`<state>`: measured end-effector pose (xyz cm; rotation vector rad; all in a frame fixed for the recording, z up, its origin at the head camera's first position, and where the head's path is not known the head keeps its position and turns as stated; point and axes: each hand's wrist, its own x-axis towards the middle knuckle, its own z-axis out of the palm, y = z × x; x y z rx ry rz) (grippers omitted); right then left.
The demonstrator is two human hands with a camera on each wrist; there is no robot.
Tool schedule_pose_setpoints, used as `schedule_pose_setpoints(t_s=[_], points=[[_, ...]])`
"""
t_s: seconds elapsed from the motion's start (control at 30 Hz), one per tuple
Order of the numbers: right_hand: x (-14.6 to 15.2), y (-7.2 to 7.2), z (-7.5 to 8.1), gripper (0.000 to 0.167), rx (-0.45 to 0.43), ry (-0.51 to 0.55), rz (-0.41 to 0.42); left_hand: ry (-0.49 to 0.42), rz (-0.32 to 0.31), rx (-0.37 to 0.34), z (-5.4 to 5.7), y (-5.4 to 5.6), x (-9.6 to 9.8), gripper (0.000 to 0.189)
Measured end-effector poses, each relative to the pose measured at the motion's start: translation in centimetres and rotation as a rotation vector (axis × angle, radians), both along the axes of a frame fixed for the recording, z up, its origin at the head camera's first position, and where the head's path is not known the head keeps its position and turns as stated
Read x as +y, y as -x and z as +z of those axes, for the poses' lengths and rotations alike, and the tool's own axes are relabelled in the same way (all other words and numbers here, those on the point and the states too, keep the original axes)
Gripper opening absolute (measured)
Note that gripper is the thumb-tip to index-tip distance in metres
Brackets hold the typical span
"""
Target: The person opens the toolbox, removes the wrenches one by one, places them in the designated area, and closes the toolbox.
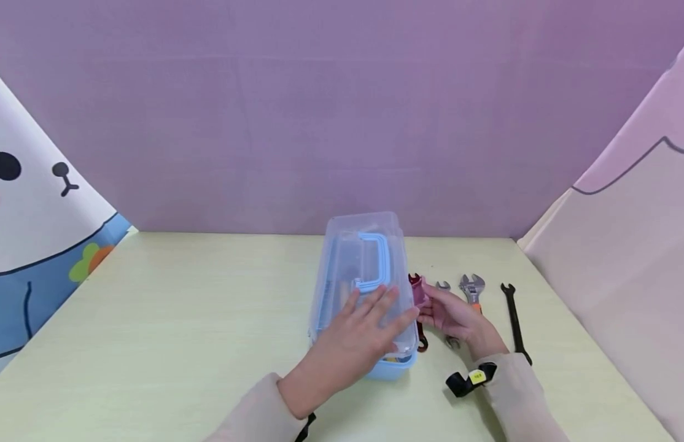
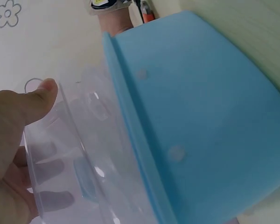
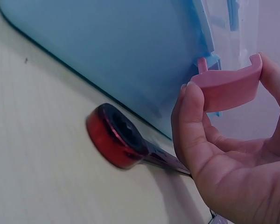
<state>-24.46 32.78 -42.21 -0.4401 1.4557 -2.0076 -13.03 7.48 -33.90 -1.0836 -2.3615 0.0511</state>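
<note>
Toolbox, pale-green table, purple wall

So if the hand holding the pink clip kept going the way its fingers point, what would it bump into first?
Most likely the blue box. The right hand points left at its side and already holds the pink clip against the clear lid, so hardly any gap remains.
</note>
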Motion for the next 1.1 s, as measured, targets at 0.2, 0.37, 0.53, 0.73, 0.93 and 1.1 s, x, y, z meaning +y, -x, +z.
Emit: schedule_pose_setpoints(t_s=[0.2,0.37,0.53,0.73,0.93,1.1], points=[[-0.1,0.2,0.0,0.035,0.016,0.026,0.023,0.069,0.018,0.018,-0.3,-0.2,0.3,0.056],[-0.6,0.1,0.0,0.036,0.012,0.005,0.014,0.123,0.033,0.003,-0.7,-0.4,0.4,0.055],[-1.1,0.0,0.4,0.033,0.007,-0.069,-0.034,0.131,0.034,0.016,-1.2,-0.5,0.4,0.053],[-1.3,-0.3,1.1,0.033,0.015,-0.144,-0.070,0.095,0.017,0.060,-1.6,-0.5,0.5,0.051],[-1.7,-0.8,1.4,0.036,0.057,-0.201,-0.092,0.086,0.014,0.075,-1.8,-0.4,0.8,0.050],[-2.3,-1.2,1.5,0.032,0.051,-0.240,-0.177,0.089,0.013,0.088,-1.9,-0.4,1.0,0.050]])
